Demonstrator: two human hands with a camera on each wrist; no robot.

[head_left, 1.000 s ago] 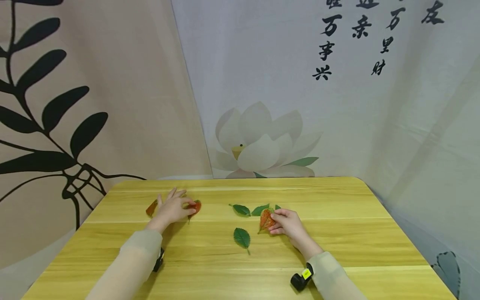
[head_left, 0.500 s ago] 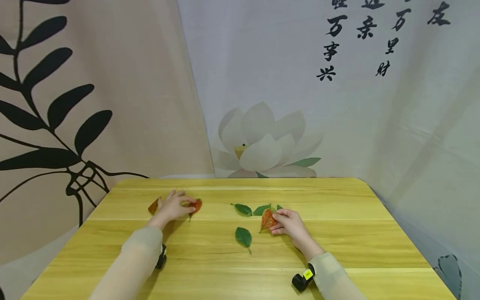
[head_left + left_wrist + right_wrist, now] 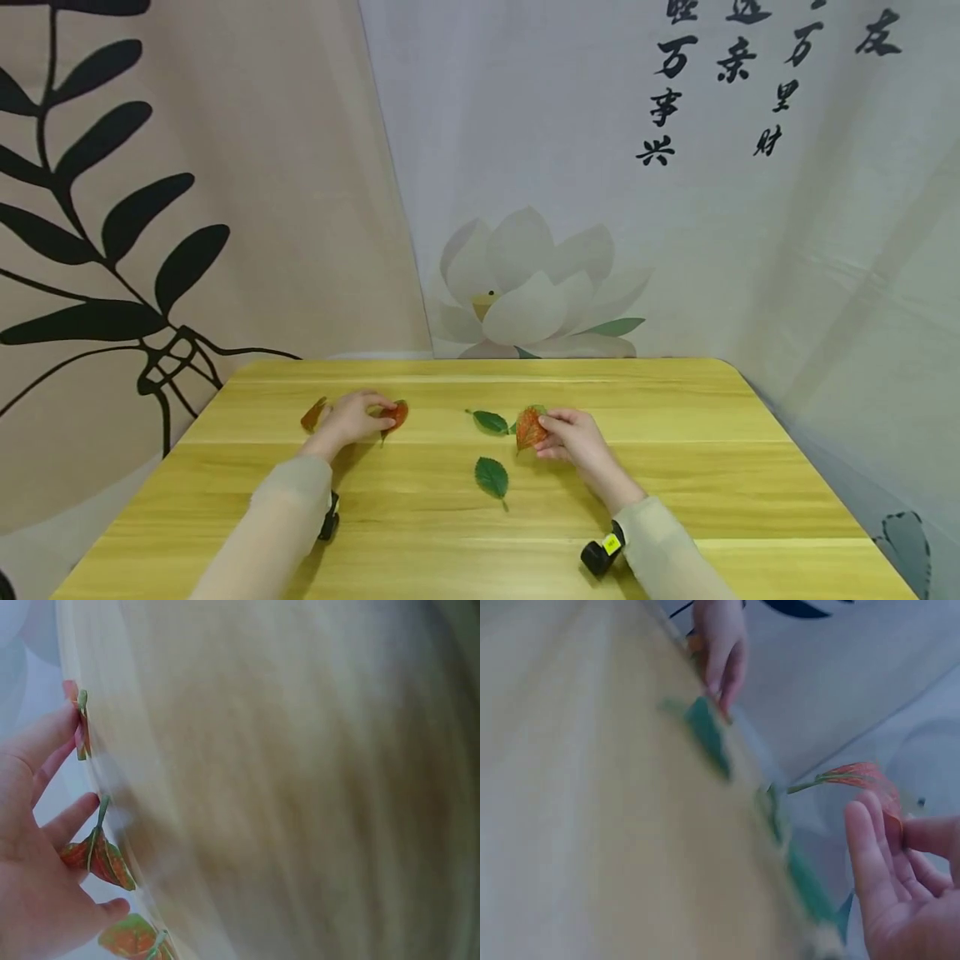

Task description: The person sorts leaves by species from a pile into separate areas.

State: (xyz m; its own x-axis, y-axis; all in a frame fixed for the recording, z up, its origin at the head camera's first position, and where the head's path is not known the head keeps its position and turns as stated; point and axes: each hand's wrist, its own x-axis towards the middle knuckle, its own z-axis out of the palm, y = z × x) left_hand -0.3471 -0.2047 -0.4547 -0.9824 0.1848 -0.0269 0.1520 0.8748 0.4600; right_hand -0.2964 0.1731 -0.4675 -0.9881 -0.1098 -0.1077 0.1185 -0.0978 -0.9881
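Fingers [image 3: 864, 859] of the right hand [image 3: 573, 439] pinch an orange leaf [image 3: 529, 428], we see, while the left hand [image 3: 351, 422] pinches a red leaf [image 3: 401, 413] toward the table's [image 3: 420, 533] far edge.

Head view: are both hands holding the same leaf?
No, the left hand pinches one red-orange leaf, while the right hand holds another red-orange leaf apart from it.

In the head view, a red leaf [image 3: 529, 430] and the right hand [image 3: 574, 443] hide most of a green leaf [image 3: 513, 428]; wall characters [image 3: 682, 10] run off the top. The left wrist view crops the left hand [image 3: 34, 862]. Blurred green leaves [image 3: 808, 885] possibly overlap.
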